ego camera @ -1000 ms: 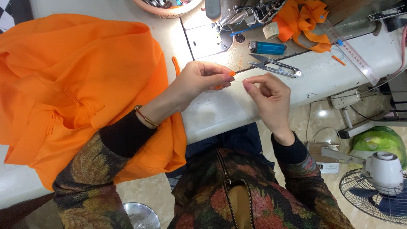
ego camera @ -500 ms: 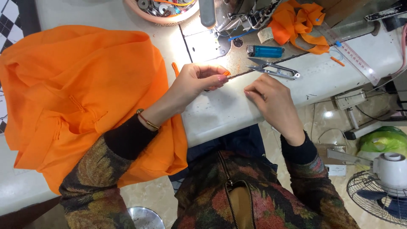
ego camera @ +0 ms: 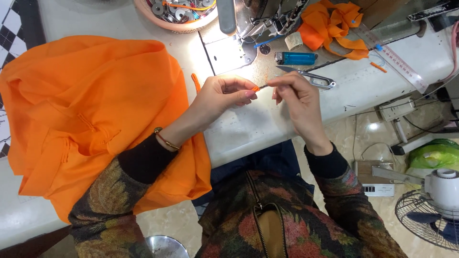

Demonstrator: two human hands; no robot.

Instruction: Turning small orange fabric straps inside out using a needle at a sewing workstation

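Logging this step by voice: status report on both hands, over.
Left hand and right hand pinch a small orange piece between fingertips above the table. Thread snips lie just behind, untouched. Nothing between the hands.

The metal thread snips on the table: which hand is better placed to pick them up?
Probably the right hand. The thread snips lie just beyond its fingers, while the left hand is farther away and pinches the small orange piece.

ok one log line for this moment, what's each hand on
left hand: pinching small orange piece | right hand: pinching same piece | behind: thread snips, blue lighter | left: orange fabric
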